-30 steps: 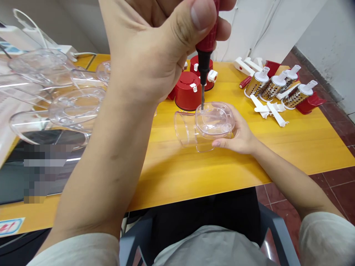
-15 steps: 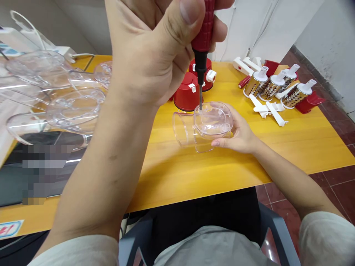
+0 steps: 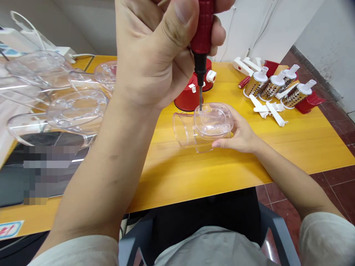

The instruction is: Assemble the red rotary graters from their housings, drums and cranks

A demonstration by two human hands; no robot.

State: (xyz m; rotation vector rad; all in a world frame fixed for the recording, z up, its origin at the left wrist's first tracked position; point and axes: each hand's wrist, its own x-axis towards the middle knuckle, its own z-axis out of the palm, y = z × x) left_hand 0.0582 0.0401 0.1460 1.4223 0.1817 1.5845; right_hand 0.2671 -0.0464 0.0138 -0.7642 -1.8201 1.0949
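My left hand (image 3: 161,48) is raised close to the camera, fingers wrapped round the red handle of a screwdriver (image 3: 202,40). Its thin metal tip points straight down and touches the top left of a clear plastic housing (image 3: 203,127) lying on the yellow table (image 3: 291,140). My right hand (image 3: 242,135) cups that housing from the right side, thumb under its front edge, holding it steady on the table.
Red round bases (image 3: 187,98) stand just behind the housing. Metal grater drums with white caps (image 3: 273,87), white handles (image 3: 266,109) and red parts (image 3: 307,103) lie at the far right. More clear housings (image 3: 63,111) are stacked at the left.
My left hand has shifted slightly right and turned on the screwdriver handle; the tip stays on the clear housing. My right hand has not moved.
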